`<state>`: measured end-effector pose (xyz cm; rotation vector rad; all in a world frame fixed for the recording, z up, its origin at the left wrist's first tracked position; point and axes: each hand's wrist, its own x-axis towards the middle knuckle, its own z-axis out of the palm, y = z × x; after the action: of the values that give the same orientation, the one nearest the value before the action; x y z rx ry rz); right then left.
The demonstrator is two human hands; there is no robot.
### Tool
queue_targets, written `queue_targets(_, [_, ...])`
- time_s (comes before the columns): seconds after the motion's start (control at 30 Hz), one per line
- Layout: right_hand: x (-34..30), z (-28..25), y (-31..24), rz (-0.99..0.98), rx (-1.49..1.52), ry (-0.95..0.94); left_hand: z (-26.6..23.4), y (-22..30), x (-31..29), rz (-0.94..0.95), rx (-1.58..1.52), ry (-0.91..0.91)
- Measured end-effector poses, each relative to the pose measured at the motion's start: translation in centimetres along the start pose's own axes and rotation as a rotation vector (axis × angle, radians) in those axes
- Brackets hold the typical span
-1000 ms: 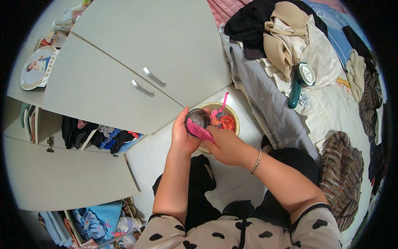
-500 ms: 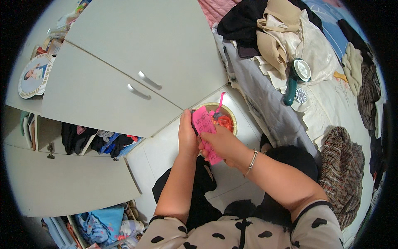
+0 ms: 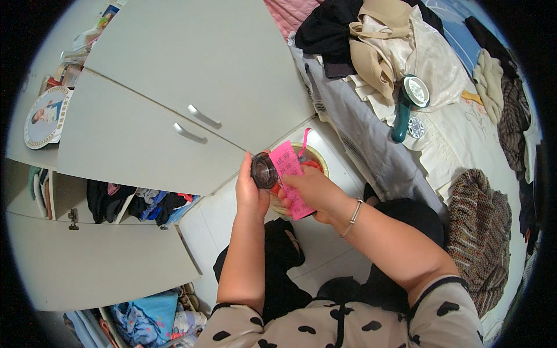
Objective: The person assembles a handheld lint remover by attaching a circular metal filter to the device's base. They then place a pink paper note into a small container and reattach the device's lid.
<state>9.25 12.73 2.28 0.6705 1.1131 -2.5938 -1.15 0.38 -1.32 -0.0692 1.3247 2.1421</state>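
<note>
My left hand (image 3: 251, 188) is closed around the side of a small dark see-through round cup (image 3: 264, 171), its round face turned up. Close beside it, my right hand (image 3: 313, 192) pinches a bright pink printed paper strip (image 3: 285, 158) that slants past the cup's right side. Whether anything else sits in the right hand's fingers under the strip is hidden. Both hands are above a yellowish round bin (image 3: 322, 160) with red and grey stuff in it and a pink strip (image 3: 306, 140) sticking up from its rim.
A grey-white cabinet (image 3: 139, 127) stands ahead and left, with clothes (image 3: 154, 200) on an open shelf. The bed on the right bears a dark green handheld fabric shaver (image 3: 401, 119), a silver perforated disc (image 3: 415, 127), beige garments (image 3: 371, 66) and a brown knit (image 3: 480, 243).
The dark round cup has turned to show its round face and now stands apart from the pink strip. My left hand has shifted slightly left.
</note>
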Motion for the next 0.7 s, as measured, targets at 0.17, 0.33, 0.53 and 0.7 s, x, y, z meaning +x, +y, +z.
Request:
queue_targets(0.17, [-0.5,0.2,-0.4,0.046,-0.012,-0.028,0.3,1.1,-0.3,-0.081,-0.101,-0.045])
queue_targets(0.33, [-0.7,0.1,-0.5,0.008,-0.071,-0.040,0.0,1.8,-0.5,-0.101,-0.084,-0.093])
queue_targets(0.53, [-0.9,0.2,-0.4,0.045,-0.009,-0.107,0.5,1.1,-0.6,0.125,0.076,-0.036])
queue_targets(0.7, [-1.5,0.2,-0.4,0.096,0.106,-0.143,1.0,0.6,-0.9,0.302,0.432,0.022])
